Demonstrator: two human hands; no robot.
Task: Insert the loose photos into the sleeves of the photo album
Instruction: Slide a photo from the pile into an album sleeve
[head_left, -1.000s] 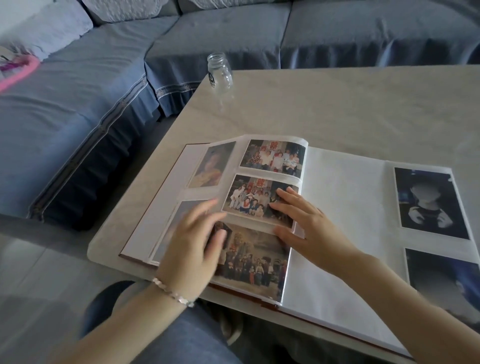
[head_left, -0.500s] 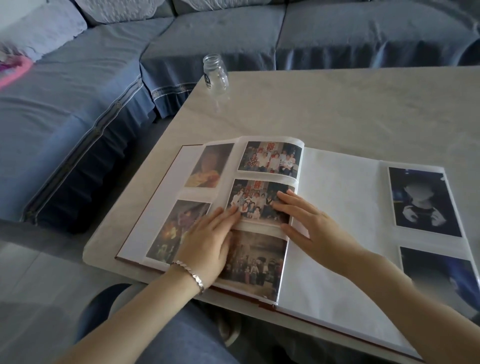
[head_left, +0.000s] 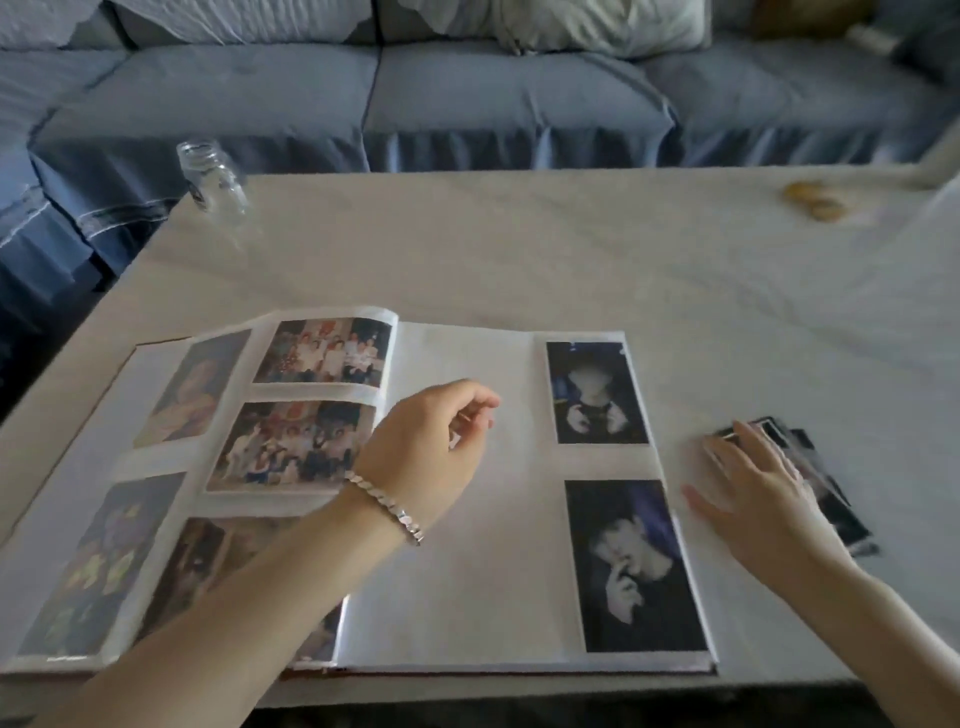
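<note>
The album (head_left: 467, 519) lies open on the bench (head_left: 519, 249). The left forearm crosses it and hides part of the nearest photo on the left page. The left hand (head_left: 426, 447) hovers over the blank middle, fingers (head_left: 478, 401) loosely curled, gripping nothing visible. The right hand (head_left: 753, 488) rests flat, fingers relaxed, on the blurred pile of loose photos (head_left: 841, 514) just right of the album. 2 dark photos (head_left: 597, 395) sit sleeved on the right page. A jar (head_left: 213, 176) stands far left.

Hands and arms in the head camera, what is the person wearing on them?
No sleeves are in view. The left hand has a silver-coloured link bracelet at the wrist. The right hand shows no bracelet or watch.
</note>
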